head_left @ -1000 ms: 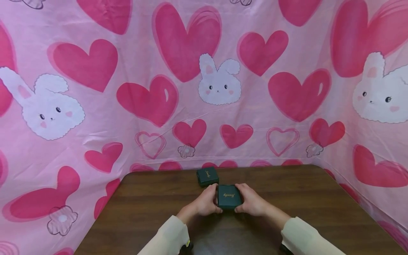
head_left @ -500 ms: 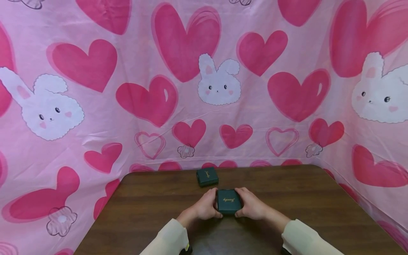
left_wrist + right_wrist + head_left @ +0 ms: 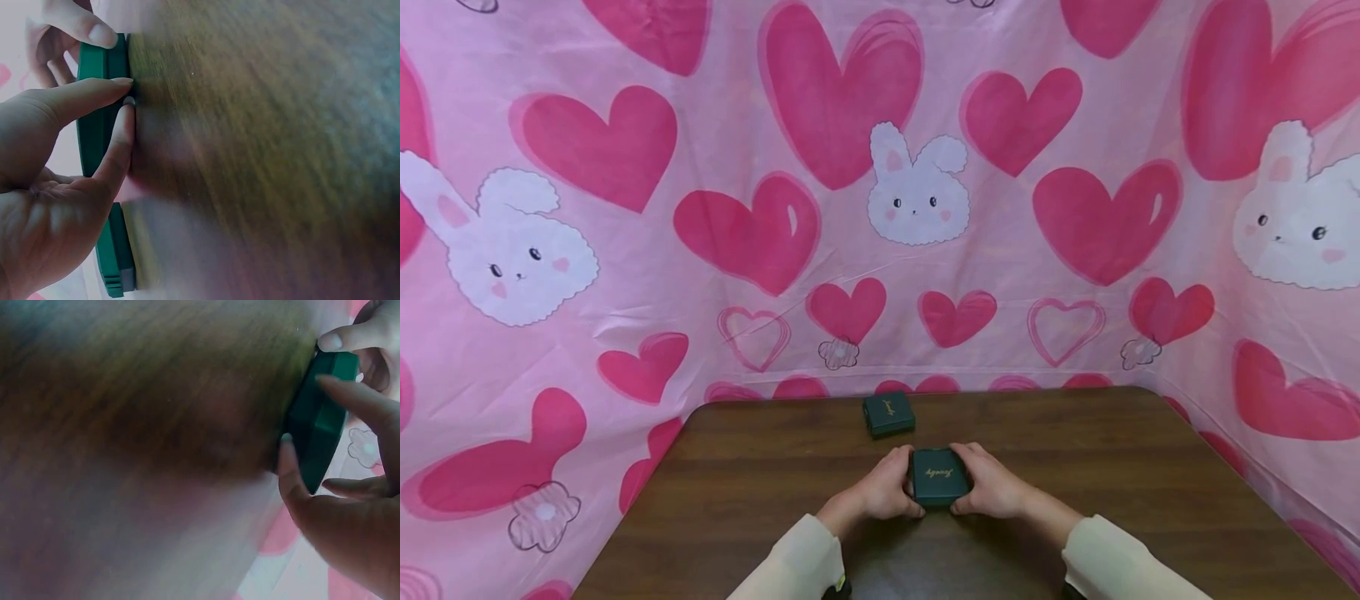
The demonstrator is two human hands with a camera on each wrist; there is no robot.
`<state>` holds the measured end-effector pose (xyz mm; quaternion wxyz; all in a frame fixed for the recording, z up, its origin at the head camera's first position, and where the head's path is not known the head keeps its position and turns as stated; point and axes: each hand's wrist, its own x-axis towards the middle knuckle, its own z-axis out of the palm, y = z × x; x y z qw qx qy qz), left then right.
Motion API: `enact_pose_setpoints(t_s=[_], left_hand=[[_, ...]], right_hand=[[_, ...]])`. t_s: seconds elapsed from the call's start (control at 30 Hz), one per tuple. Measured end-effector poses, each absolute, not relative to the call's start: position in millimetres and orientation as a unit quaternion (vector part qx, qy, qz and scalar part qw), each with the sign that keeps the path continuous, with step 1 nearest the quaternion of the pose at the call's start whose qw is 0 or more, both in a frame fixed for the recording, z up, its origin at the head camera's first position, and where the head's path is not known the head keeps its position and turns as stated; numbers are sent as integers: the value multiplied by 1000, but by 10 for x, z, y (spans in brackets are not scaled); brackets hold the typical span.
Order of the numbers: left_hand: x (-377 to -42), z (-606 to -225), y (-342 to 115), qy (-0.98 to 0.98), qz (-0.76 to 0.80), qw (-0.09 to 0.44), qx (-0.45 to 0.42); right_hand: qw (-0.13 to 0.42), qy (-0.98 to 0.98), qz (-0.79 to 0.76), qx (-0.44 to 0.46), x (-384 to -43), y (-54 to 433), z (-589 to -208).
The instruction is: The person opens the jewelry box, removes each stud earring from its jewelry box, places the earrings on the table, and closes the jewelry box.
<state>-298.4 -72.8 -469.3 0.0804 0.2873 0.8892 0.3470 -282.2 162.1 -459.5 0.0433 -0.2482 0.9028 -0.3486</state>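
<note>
A dark green jewelry box (image 3: 939, 478) with gold script on its lid sits low over the wooden table, between both hands. Its lid is closed. My left hand (image 3: 886, 485) grips the left side, thumb at the near corner. On the opposite side, my right hand (image 3: 994, 483) holds the box in the same way. In the left wrist view the green box (image 3: 92, 134) appears edge-on, its lower edge at the tabletop. The right wrist view shows the box (image 3: 320, 419) with fingers at both ends. Whether it touches the table everywhere, I cannot tell.
A second, similar green box (image 3: 889, 414) stands behind and slightly left of the held one. The brown wooden table (image 3: 760, 475) has rounded far corners. Pink cloth (image 3: 1000, 250) with hearts and rabbits hangs around its back and sides.
Both hands have drawn the held jewelry box a little nearer to me, away from the second box. That second box has stayed in place.
</note>
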Motion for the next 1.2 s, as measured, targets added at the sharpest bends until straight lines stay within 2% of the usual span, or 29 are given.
enact_pose_setpoints(t_s=[0.13,0.4,1.2], left_hand=[[-2984,-4682,-719,890,350,89,278],[-2962,-4656,-704,892,348,92,274],[-2956,-4668,-711,896,342,98,265]], right_hand=[[62,901,-350,-248,-2831,1613,-4514],[60,918,-308,-241,-2842,1524,-4366],[72,933,-226,-272,-2905,1265,-4329]])
